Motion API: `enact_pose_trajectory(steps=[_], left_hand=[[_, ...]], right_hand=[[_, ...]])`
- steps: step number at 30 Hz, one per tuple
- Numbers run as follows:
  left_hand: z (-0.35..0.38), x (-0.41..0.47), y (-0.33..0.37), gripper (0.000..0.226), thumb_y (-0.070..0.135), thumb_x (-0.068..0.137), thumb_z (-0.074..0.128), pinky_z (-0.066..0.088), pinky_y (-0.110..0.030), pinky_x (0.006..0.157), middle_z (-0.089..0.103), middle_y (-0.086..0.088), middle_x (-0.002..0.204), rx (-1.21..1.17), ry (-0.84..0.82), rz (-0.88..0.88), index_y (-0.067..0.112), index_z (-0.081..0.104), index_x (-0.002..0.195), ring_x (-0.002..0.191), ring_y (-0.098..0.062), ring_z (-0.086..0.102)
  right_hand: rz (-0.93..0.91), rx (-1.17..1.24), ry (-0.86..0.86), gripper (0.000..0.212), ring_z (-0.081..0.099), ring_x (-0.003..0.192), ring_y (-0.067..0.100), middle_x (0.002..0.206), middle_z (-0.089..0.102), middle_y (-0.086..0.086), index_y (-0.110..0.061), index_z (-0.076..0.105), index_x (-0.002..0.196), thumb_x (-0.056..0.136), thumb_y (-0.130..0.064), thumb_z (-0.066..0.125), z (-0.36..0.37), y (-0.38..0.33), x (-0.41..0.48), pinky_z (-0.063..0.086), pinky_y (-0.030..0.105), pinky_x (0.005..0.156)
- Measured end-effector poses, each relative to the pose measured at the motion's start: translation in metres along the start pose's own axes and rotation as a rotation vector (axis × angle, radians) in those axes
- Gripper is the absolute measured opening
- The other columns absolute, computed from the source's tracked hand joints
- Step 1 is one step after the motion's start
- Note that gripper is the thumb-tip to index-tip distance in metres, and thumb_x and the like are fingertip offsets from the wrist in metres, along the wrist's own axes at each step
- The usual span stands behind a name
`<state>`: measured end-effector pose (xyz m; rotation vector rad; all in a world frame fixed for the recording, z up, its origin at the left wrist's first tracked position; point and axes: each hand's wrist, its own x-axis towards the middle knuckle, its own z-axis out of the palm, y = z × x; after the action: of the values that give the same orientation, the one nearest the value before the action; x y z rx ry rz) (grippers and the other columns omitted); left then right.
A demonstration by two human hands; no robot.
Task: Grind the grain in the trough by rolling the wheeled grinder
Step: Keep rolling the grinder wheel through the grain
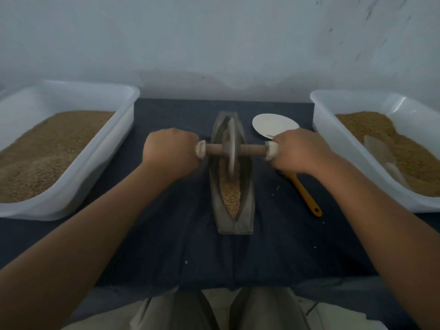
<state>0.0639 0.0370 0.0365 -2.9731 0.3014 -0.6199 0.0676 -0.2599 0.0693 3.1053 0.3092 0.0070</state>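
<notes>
A narrow grey boat-shaped trough (247,210) lies lengthwise on the dark cloth, straight ahead. Golden grain (231,198) fills its near half. The wheeled grinder (231,148) stands upright in the trough near the middle, its disc resting in the groove and its wooden axle crossing left to right. My left hand (170,151) is closed around the axle's left end. My right hand (297,151) is closed around the right end. The far part of the trough is partly hidden behind the disc.
A white tub (90,151) of brown grain sits at the left, another white tub (333,139) of grain at the right. A white dish (273,126) lies beyond my right hand. An orange-handled spatula (307,196) rests right of the trough. My knees show below.
</notes>
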Motion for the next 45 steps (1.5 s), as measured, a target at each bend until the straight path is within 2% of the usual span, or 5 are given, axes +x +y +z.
enact_pose_trajectory(steps=[5, 8, 15, 23, 45], left_hand=[[-0.006, -0.061, -0.007, 0.06, 0.044, 0.079, 0.074, 0.014, -0.017, 0.05, 0.029, 0.014, 0.049, -0.026, 0.161, 0.095, 0.035, 0.017, 0.061, 0.038, -0.008, 0.025], [0.011, -0.035, -0.008, 0.045, 0.052, 0.09, 0.053, 0.025, -0.023, 0.05, 0.04, 0.011, 0.053, -0.042, 0.102, 0.049, 0.029, 0.03, 0.059, 0.044, -0.016, 0.04], [0.01, 0.045, -0.004, 0.028, 0.043, 0.085, 0.055, 0.038, -0.03, 0.058, 0.054, 0.007, 0.066, -0.037, -0.062, -0.058, 0.024, 0.053, 0.065, 0.057, -0.022, 0.05], [-0.009, -0.06, -0.006, 0.064, 0.046, 0.073, 0.08, 0.012, -0.016, 0.048, 0.027, 0.014, 0.047, 0.046, 0.093, 0.077, 0.035, 0.019, 0.061, 0.037, -0.003, 0.021], [0.002, -0.017, 0.0, 0.037, 0.05, 0.087, 0.052, 0.026, -0.024, 0.05, 0.043, 0.01, 0.056, 0.041, 0.033, 0.042, 0.026, 0.042, 0.061, 0.047, -0.015, 0.04]], right_hand=[[-0.151, 0.103, -0.022, 0.035, 0.054, 0.053, 0.001, 0.083, 0.057, -0.044, -0.06, 0.054, 0.088, 0.057, -0.071, 0.042, -0.003, 0.001, -0.058, 0.038, 0.029, 0.047], [-0.072, -0.004, 0.065, 0.032, 0.056, 0.056, 0.008, 0.059, 0.06, -0.008, -0.033, 0.06, 0.069, 0.069, -0.064, 0.051, 0.0, -0.002, -0.027, 0.044, 0.03, 0.049], [0.033, -0.069, 0.077, 0.021, 0.057, 0.067, 0.015, 0.074, 0.061, -0.006, -0.029, 0.054, 0.071, 0.082, -0.047, 0.059, -0.007, -0.001, 0.042, 0.047, 0.032, 0.059], [-0.136, 0.081, 0.02, 0.043, 0.056, 0.054, 0.002, 0.057, 0.059, -0.015, -0.035, 0.058, 0.065, 0.058, -0.073, 0.038, 0.005, 0.01, -0.046, 0.044, 0.029, 0.049], [-0.008, -0.003, 0.161, 0.033, 0.054, 0.06, 0.009, 0.063, 0.059, -0.012, -0.033, 0.059, 0.068, 0.076, -0.064, 0.053, 0.022, 0.008, -0.012, 0.037, 0.029, 0.051]])
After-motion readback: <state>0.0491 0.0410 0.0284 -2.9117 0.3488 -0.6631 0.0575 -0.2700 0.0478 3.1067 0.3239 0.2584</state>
